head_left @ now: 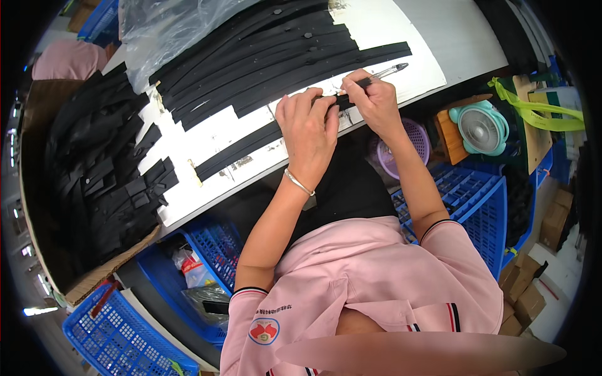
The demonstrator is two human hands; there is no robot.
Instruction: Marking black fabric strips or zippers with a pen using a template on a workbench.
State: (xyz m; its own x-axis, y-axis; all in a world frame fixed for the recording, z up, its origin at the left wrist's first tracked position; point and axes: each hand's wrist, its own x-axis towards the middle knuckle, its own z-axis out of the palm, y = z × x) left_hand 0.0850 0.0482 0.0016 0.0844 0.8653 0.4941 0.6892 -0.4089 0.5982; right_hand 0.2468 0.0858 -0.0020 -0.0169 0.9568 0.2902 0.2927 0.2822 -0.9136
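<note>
A long black fabric strip [241, 150] lies along the near edge of the white worktop. My left hand [307, 135], with a silver bangle at the wrist, bends its fingers over the strip's right part and holds it down. Close beside it, my right hand [374, 103] is closed round a pen [390, 70] with a clear barrel. The pen's lower end points down at the strip by my left fingertips; its exact contact is hidden. Beyond my hands, many black strips [263, 62] lie side by side on a white board [414, 28].
A cardboard box [37, 232] full of black pieces [94, 169] stands at the left. Clear plastic sheeting [163, 37] covers the far left. Blue crates [483, 207], a purple basket [417, 141] and a small teal fan [481, 127] sit below the worktop.
</note>
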